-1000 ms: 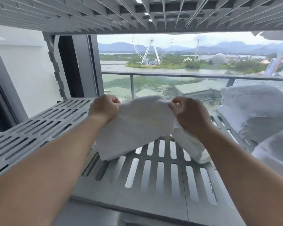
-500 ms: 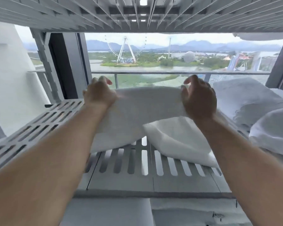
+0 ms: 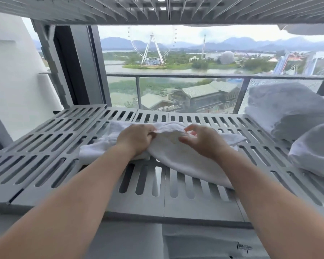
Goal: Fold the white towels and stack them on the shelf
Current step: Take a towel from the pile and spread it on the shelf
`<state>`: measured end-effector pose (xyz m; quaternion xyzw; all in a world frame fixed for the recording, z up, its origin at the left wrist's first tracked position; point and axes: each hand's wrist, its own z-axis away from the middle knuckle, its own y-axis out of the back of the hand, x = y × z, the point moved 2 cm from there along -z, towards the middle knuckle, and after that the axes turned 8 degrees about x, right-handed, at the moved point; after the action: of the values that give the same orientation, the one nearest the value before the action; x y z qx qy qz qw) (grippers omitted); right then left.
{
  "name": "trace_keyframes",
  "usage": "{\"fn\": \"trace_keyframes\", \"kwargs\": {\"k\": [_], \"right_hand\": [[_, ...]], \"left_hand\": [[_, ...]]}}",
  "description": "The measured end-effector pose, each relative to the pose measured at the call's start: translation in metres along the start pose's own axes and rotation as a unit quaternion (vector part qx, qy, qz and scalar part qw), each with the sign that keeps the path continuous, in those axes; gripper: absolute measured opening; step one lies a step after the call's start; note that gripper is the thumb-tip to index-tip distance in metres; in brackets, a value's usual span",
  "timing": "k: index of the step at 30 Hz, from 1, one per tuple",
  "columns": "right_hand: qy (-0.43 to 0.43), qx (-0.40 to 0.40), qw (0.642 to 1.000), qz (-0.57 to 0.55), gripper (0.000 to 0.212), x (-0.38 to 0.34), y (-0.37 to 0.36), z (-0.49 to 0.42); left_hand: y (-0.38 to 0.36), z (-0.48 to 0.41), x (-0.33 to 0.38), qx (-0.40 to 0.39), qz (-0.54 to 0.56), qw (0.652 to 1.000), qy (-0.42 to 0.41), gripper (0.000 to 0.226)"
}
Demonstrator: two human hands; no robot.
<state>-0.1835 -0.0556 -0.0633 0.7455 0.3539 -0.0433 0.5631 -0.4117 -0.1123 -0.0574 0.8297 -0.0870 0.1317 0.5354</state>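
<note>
- Where the slatted grey shelf [image 3: 176, 208] runs across the view, a white towel [image 3: 185, 161] lies on its middle part, rumpled and only partly folded. One loose flap reaches toward the front edge; the rest spreads toward the back edge and to both sides.
- The left hand [image 3: 137, 140] sits on the towel's left half with its fingers curled round a bunched ridge of cloth, gripping it.
- The right hand [image 3: 206, 143] is just beside the left one, over the towel's right half. Its fingers are bent and its thumb points toward the left hand. The pictures do not show whether it pinches the cloth or only touches it.
- Both bare forearms reach in from the near corners of the view and cross the shelf's front edge.
- At the right end of the shelf, toward the back corner, stands a pile of folded towels [image 3: 288, 113]. Another folded towel [image 3: 318, 150] lies nearer the front, at the right edge of the view, touching that pile.
- The left end of the shelf shows only bare slats.
- An upper shelf [image 3: 120, 10] of the same grey slats spans the top of the view.
- Behind the shelf is a window with a dark frame [image 3: 94, 68], a balcony railing [image 3: 176, 75] and, far off, a Ferris wheel [image 3: 151, 51] by water.
</note>
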Motion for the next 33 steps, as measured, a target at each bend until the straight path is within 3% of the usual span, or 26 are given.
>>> {"fn": "trace_keyframes", "kwargs": {"k": [8, 13, 16, 18, 19, 23, 26, 28, 31, 33], "right_hand": [[-0.015, 0.036, 0.999, -0.012, 0.025, -0.008, -0.001, -0.009], [-0.026, 0.092, 0.995, -0.003, 0.026, -0.015, 0.003, -0.017], [-0.035, 0.111, 0.993, -0.009, 0.029, -0.018, 0.005, -0.021], [-0.022, 0.098, 0.995, -0.010, 0.036, -0.017, 0.008, -0.021], [-0.010, 0.085, 0.996, -0.011, 0.042, -0.016, 0.010, -0.020], [0.031, -0.024, 0.998, 0.040, 0.057, -0.010, 0.012, -0.021], [0.020, -0.092, 0.982, 0.163, 0.034, 0.000, 0.005, -0.028], [0.016, -0.136, 0.968, 0.209, 0.025, 0.006, 0.001, -0.030], [0.002, -0.118, 0.984, 0.136, 0.025, 0.009, 0.000, -0.030], [-0.031, -0.131, 0.987, 0.082, 0.037, 0.007, 0.006, -0.030]], "left_hand": [[0.010, -0.011, -0.004, 0.050, -0.037, 0.998, 0.001, 0.024], [0.019, -0.016, 0.000, 0.059, -0.053, 0.997, -0.001, 0.022], [0.026, -0.016, 0.001, 0.013, -0.009, 1.000, -0.016, 0.034], [0.033, -0.015, 0.000, -0.040, 0.012, 0.999, -0.022, 0.063], [0.036, -0.015, -0.002, -0.060, 0.011, 0.998, -0.022, 0.067], [0.030, -0.021, -0.014, -0.130, -0.084, 0.988, -0.017, 0.033], [0.020, -0.023, -0.017, -0.163, -0.183, 0.969, -0.030, 0.027], [0.013, -0.026, -0.017, -0.182, -0.192, 0.964, -0.031, 0.026], [0.008, -0.027, -0.010, -0.197, -0.150, 0.969, -0.027, 0.020], [0.013, -0.029, -0.001, -0.218, -0.141, 0.966, -0.002, 0.019]]}}
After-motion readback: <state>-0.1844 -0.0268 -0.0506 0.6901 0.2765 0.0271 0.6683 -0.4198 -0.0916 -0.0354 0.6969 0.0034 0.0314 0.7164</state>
